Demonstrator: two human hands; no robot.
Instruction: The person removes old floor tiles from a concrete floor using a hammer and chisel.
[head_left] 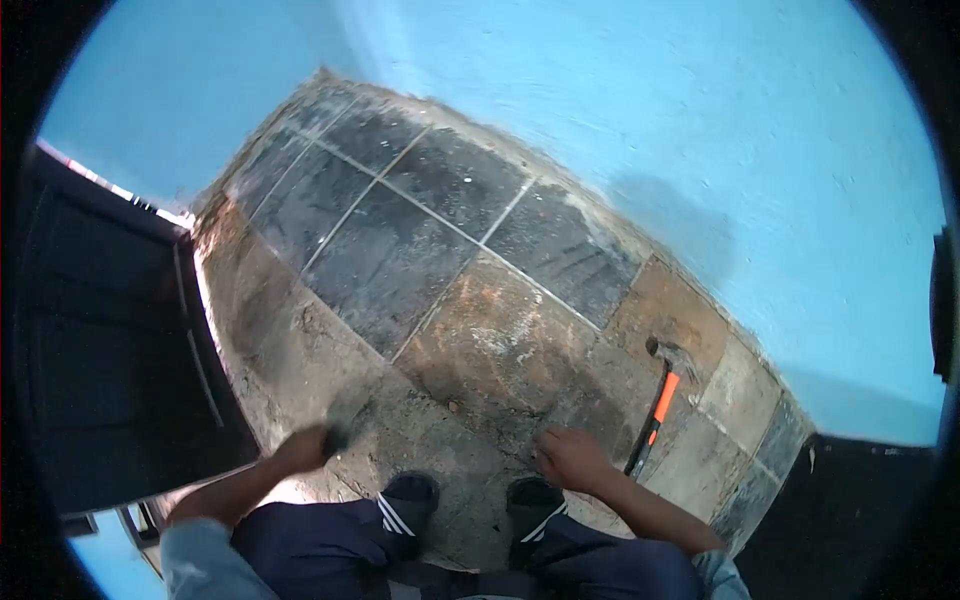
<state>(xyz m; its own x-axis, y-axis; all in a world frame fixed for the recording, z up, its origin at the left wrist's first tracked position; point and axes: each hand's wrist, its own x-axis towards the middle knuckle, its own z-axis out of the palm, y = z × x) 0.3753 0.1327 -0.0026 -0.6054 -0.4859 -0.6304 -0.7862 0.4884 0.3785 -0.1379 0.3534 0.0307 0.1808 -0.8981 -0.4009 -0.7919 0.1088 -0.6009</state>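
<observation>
Over the bare, rough floor at the lower left, my left hand (303,449) has its fingers curled; a dark blurred shape shows at the fingertips, too unclear to name. My right hand (570,459) is low in front of my right foot, its fingers bent inward, and whatever they may hold is hidden. To the right of that hand lies a claw hammer (661,405) with an orange and black handle, its head pointing away from me. Ahead are dark floor tiles (385,260) beside a patch of exposed brown mortar (490,340).
Blue walls (720,100) border the floor ahead and to the right. A dark panel (110,340) stands at the left, and another dark surface (870,510) at the lower right. My feet in striped dark sandals (408,503) are between my hands.
</observation>
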